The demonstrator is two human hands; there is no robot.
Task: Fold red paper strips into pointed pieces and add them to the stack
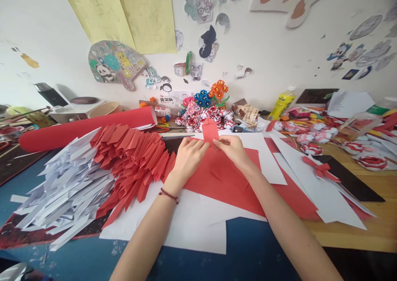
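A small red paper strip (210, 131), its top end folded to a point, is held up over the work surface. My left hand (191, 155) grips its lower left side with curled fingers. On the lower right side, my right hand (232, 149) pinches it between thumb and fingers. Below both hands lies a large red paper sheet (223, 175) on top of white sheets (186, 227). To the left of my left hand is a heap of folded red paper pieces (133, 157), beside a pile of folded white paper strips (71, 182).
A red paper roll (89, 128) lies behind the piles. Red-and-white paper flowers (214, 115) and colourful flowers (203, 99) stand against the wall. A yellow bottle (282, 103), a clear bottle (362, 122) and a black board (350, 177) are on the right.
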